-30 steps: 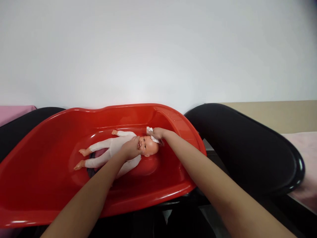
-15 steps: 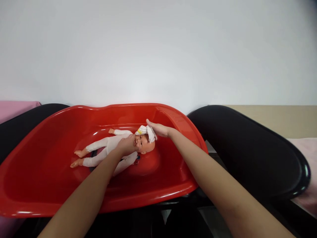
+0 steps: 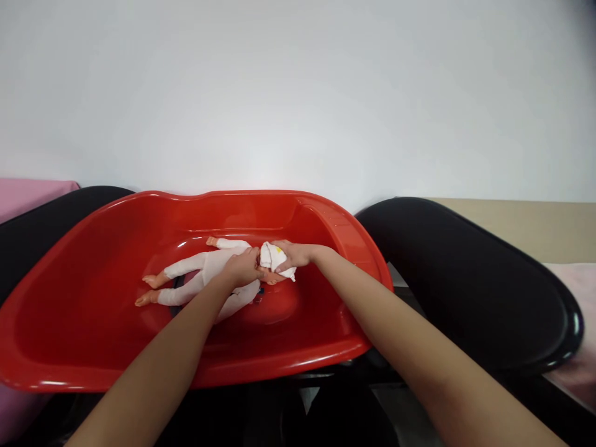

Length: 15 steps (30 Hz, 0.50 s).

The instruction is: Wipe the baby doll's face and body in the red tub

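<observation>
Wiping the doll's face in the red tub, one hand steadying it.

From my head camera: the doll (image 3: 205, 273) lies on its back in the hollow of the red tub (image 3: 93, 273), feet to the left and head to the right, so it cannot roll off and both my arms can reach it from the near side. My left hand (image 3: 243, 268) rests on its chest and chin, fingers curled down against the white suit to hold it in place. My right hand (image 3: 291, 254) comes in from the right, fingers closed around a bunched white cloth (image 3: 274, 259) pressed on the doll's face, which it hides. A black tub (image 3: 465, 279) sits empty just beside, on the right, and a pink cloth (image 3: 32, 192) lies far left.
</observation>
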{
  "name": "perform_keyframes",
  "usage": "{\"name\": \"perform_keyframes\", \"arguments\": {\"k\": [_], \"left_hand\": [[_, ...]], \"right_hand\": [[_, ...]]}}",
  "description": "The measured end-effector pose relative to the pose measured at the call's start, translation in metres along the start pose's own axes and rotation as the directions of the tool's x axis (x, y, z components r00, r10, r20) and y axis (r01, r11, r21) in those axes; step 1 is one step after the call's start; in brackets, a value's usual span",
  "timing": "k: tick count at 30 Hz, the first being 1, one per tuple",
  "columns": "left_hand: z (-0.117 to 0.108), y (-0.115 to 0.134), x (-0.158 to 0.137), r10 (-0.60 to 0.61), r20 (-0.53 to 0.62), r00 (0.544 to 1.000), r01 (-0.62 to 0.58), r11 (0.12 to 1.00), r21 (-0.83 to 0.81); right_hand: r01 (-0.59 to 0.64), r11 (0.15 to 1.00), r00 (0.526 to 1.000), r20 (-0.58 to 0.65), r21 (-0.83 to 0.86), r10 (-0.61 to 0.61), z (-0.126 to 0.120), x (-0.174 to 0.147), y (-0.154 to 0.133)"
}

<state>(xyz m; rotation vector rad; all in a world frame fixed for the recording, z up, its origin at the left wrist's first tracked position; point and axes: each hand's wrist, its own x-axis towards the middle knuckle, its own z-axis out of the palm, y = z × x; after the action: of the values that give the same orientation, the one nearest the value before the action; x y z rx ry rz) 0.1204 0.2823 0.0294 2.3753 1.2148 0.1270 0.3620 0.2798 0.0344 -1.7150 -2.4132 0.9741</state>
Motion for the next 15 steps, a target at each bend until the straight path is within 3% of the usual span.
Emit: {"name": "perform_keyframes", "arguments": {"k": [8,12,15], "left_hand": [[-0.002,0.006,-0.004,-0.046,-0.005,0.999,0.046,0.999,0.023],[0.002,0.001,-0.001,-0.011,-0.009,1.0,0.011,1.0,0.014],[0.003,-0.001,0.001,0.012,0.006,1.0,-0.012,1.0,0.006]], "right_hand": [[-0.237,0.933,0.97,0.109,0.27,0.215,-0.002,0.0,0.012],[-0.253,0.888,0.966,0.149,0.385,0.211,-0.002,-0.002,0.013],[-0.264,0.899,0.959,0.195,0.35,0.206,-0.003,-0.004,0.01]]}}
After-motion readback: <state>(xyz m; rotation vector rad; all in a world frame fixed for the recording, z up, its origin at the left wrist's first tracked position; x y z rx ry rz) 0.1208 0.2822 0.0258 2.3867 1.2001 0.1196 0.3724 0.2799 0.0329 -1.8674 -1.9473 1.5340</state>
